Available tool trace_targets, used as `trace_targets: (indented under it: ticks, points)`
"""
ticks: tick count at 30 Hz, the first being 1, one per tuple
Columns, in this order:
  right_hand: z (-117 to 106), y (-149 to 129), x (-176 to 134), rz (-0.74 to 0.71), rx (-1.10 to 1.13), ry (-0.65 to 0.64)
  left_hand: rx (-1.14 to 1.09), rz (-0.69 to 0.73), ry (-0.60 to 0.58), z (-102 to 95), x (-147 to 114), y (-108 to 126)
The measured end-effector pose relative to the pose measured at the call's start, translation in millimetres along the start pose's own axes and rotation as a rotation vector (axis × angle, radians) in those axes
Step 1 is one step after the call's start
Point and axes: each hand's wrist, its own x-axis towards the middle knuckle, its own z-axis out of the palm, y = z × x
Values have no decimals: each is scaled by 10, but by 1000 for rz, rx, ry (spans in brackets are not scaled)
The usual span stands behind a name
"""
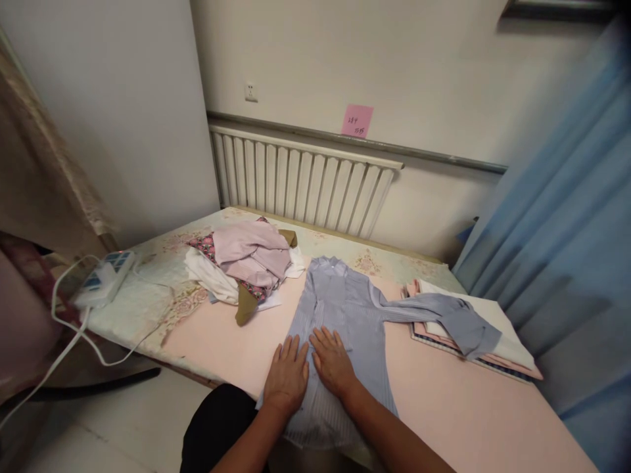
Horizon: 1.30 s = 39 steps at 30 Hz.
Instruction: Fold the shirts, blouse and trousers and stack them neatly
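Note:
A blue-grey ribbed long-sleeved shirt (pixel 365 368) lies spread on a pink cloth (pixel 453 407), collar toward the wall. Its right-hand sleeve (pixel 434 309) stretches out sideways over a stack of folded cloths. The other sleeve seems to be folded in over the shirt's body. Flat on the shirt's left part rests my left hand (pixel 287 373), fingers extended. Beside it my right hand (pixel 331 360) also presses flat on the fabric, near the middle. Neither hand grips anything. The shirt's hem hangs at the table's front edge.
A loose heap of clothes (pixel 251 256), mauve, white, patterned and olive, lies at the back left. Folded cloths (pixel 497 322) are stacked at the right. A white power strip (pixel 106 279) with cords sits at the left corner. A radiator (pixel 305 177) stands behind the table.

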Motion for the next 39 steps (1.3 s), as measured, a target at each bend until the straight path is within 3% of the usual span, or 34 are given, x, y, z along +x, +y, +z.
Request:
trace_targets:
  ticks: [9, 13, 16, 19, 24, 28, 33, 39]
  points:
    - [-13, 10, 40, 57, 97, -19, 9, 22, -33, -16, 21, -26]
    - [-91, 142, 9, 153, 288, 88, 24, 43, -24, -12, 32, -43]
    - [-222, 418, -117, 258, 354, 234, 35, 55, -12, 13, 45, -56]
    - [-453, 869, -343, 453, 291, 331, 47, 62, -6, 45, 60, -69]
    - [-1045, 1757, -862, 773, 116, 447, 49, 78, 12, 98, 83, -97]
    - [-1470, 2273, -1201, 958, -50, 507, 54, 91, 19, 124, 97, -114]
    - [-1689, 2591, -1271, 967, -178, 485, 60, 103, 20, 138, 109, -137]
    - [-1705, 2673, -1060, 918, -444, 238, 83, 97, 2, 140, 114, -155]
